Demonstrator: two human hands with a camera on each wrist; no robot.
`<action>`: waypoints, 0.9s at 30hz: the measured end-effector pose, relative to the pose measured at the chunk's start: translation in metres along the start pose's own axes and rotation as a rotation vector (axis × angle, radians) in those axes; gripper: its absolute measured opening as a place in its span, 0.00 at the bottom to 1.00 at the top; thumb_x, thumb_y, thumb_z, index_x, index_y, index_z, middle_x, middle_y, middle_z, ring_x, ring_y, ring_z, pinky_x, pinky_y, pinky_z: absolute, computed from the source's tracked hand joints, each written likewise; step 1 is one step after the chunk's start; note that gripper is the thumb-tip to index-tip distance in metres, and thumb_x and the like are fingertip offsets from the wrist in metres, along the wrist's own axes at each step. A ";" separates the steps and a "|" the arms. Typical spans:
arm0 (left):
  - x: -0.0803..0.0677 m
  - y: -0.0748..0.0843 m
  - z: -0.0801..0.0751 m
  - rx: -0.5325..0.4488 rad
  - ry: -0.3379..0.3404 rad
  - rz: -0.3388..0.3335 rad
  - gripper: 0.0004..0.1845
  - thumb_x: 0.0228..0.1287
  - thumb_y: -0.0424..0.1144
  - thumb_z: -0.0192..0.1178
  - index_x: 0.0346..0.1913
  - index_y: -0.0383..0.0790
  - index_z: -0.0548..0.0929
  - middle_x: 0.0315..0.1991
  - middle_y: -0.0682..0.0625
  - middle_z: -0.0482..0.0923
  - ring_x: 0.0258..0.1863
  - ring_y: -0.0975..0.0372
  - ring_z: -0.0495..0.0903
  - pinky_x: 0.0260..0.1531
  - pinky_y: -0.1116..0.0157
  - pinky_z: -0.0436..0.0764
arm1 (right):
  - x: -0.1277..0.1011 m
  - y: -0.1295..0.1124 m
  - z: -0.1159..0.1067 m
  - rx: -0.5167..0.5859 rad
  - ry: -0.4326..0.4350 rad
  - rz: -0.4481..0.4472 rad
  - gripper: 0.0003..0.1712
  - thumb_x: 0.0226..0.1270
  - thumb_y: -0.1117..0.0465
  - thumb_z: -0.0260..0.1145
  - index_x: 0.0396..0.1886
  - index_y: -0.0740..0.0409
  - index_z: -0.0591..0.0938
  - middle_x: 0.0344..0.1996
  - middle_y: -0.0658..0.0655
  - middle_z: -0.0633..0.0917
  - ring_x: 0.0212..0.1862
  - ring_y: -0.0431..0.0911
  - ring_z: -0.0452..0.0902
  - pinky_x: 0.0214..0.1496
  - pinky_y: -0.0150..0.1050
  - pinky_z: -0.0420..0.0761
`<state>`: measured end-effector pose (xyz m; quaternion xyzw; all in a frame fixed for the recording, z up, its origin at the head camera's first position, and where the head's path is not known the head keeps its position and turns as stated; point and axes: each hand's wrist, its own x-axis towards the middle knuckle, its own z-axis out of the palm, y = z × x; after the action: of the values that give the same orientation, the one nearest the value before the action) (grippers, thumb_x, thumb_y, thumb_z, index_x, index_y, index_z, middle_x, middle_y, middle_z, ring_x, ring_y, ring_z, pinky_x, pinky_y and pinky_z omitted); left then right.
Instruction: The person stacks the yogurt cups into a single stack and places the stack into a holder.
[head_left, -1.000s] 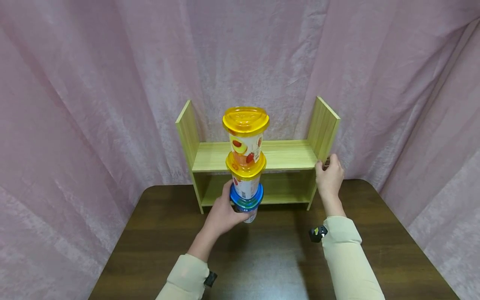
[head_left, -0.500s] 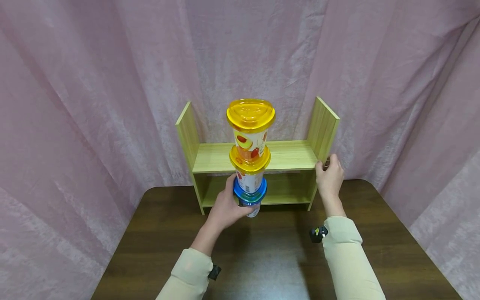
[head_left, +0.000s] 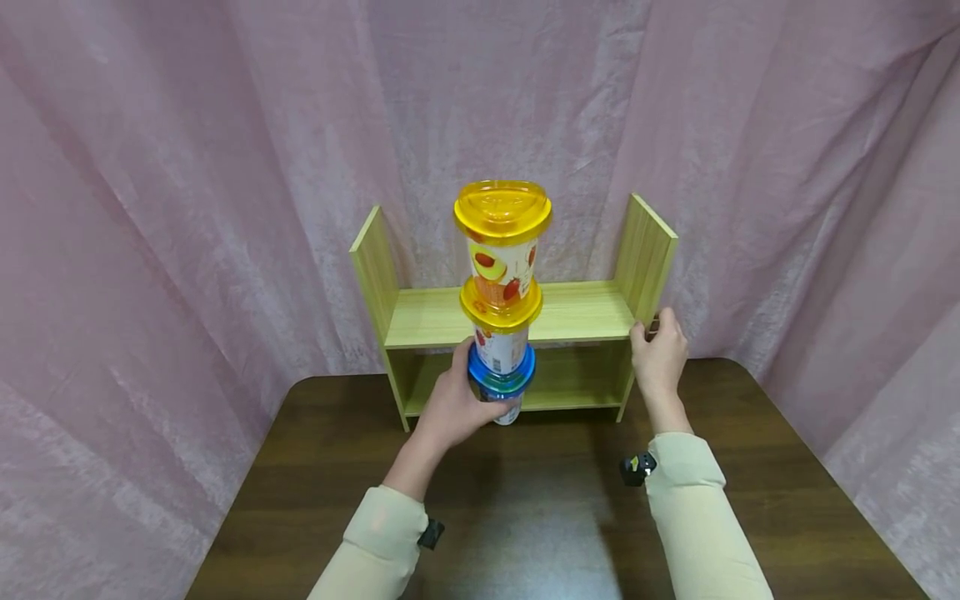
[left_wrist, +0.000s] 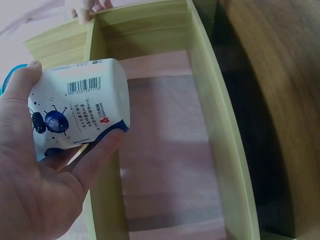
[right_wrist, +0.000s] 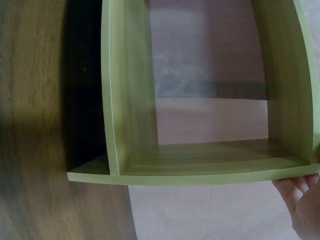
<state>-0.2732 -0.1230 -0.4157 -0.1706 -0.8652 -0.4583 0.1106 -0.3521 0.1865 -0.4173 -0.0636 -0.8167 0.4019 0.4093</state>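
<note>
Yellow-lidded and blue-lidded plastic cups stand stacked three high (head_left: 500, 300) in the person's left hand (head_left: 448, 410), and the whole column sits higher and a touch further right than it did a second ago — its top lid has climbed from just above the shelf board to well above it, level with the upper part of the side panels. The stack also stands straighter now; earlier it leaned to the left at the bottom. The left hand's fingers and thumb are curled round the lowest cup, the white one with blueberry print and a barcode (left_wrist: 80, 112), which the left wrist view shows pinched between thumb and fingers, clear of the dark brown wooden table (head_left: 540, 508). The stack hangs in front of the light green wooden two-tier shelf (head_left: 585, 312), just before its middle and lower boards, not resting on either. The forearm has moved forward along with it.

The right hand (head_left: 658, 350) has not shifted: its fingers are curled about the front edge of the shelf's right side panel. The right wrist view shows only its fingertips (right_wrist: 300, 197) at that edge. Pink curtain cloth (head_left: 187, 167) hangs behind and to both sides — unchanged.
</note>
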 end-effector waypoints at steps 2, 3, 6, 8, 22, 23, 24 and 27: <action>0.002 0.002 -0.001 0.000 0.000 0.000 0.56 0.39 0.63 0.73 0.70 0.60 0.50 0.56 0.57 0.72 0.52 0.60 0.76 0.50 0.52 0.78 | 0.000 0.000 0.000 0.002 0.004 -0.003 0.07 0.61 0.65 0.61 0.34 0.66 0.74 0.32 0.66 0.81 0.35 0.62 0.78 0.41 0.55 0.74; 0.003 0.004 -0.002 0.001 0.001 0.002 0.56 0.40 0.64 0.73 0.71 0.60 0.50 0.57 0.56 0.72 0.52 0.60 0.76 0.50 0.52 0.78 | -0.001 -0.001 0.000 0.003 0.005 -0.005 0.07 0.61 0.65 0.61 0.35 0.66 0.74 0.32 0.66 0.81 0.35 0.62 0.78 0.41 0.55 0.74; 0.006 0.007 -0.004 0.004 -0.001 0.013 0.57 0.40 0.64 0.72 0.71 0.59 0.50 0.58 0.55 0.72 0.53 0.59 0.75 0.51 0.52 0.77 | -0.001 -0.002 0.001 0.002 0.002 -0.002 0.07 0.61 0.64 0.61 0.34 0.66 0.74 0.32 0.65 0.81 0.35 0.62 0.78 0.41 0.55 0.74; 0.007 0.009 -0.005 0.005 -0.006 0.019 0.57 0.41 0.63 0.72 0.72 0.58 0.49 0.59 0.54 0.71 0.53 0.59 0.75 0.52 0.52 0.77 | -0.002 -0.002 0.001 -0.001 -0.003 0.003 0.07 0.62 0.64 0.61 0.34 0.65 0.74 0.32 0.65 0.81 0.35 0.61 0.78 0.40 0.55 0.74; 0.016 0.021 -0.016 0.018 0.001 0.058 0.56 0.42 0.62 0.72 0.71 0.58 0.50 0.59 0.54 0.71 0.54 0.60 0.75 0.52 0.53 0.76 | -0.002 -0.007 -0.001 -0.001 -0.005 -0.003 0.08 0.62 0.64 0.60 0.34 0.66 0.74 0.32 0.66 0.81 0.35 0.63 0.77 0.41 0.56 0.73; 0.017 0.021 -0.016 0.022 0.007 0.063 0.55 0.42 0.62 0.72 0.71 0.58 0.50 0.59 0.54 0.71 0.53 0.60 0.75 0.52 0.53 0.76 | -0.003 -0.007 -0.001 -0.001 -0.005 -0.005 0.08 0.63 0.64 0.60 0.35 0.66 0.74 0.32 0.66 0.81 0.35 0.62 0.77 0.40 0.56 0.73; 0.017 0.022 -0.016 0.027 0.012 0.067 0.55 0.42 0.62 0.72 0.71 0.57 0.50 0.58 0.54 0.71 0.53 0.60 0.75 0.52 0.53 0.77 | -0.003 -0.007 -0.002 0.000 -0.006 -0.005 0.08 0.63 0.64 0.59 0.35 0.66 0.74 0.32 0.66 0.81 0.35 0.62 0.77 0.40 0.57 0.73; 0.019 0.023 -0.017 0.031 0.021 0.083 0.55 0.42 0.61 0.72 0.71 0.57 0.50 0.58 0.53 0.72 0.53 0.59 0.76 0.52 0.53 0.77 | -0.003 -0.007 -0.004 -0.003 -0.008 0.000 0.08 0.63 0.64 0.59 0.35 0.66 0.74 0.32 0.65 0.81 0.35 0.62 0.77 0.40 0.56 0.73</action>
<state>-0.2812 -0.1209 -0.3820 -0.1996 -0.8633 -0.4416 0.1413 -0.3451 0.1828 -0.4125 -0.0625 -0.8189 0.4009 0.4059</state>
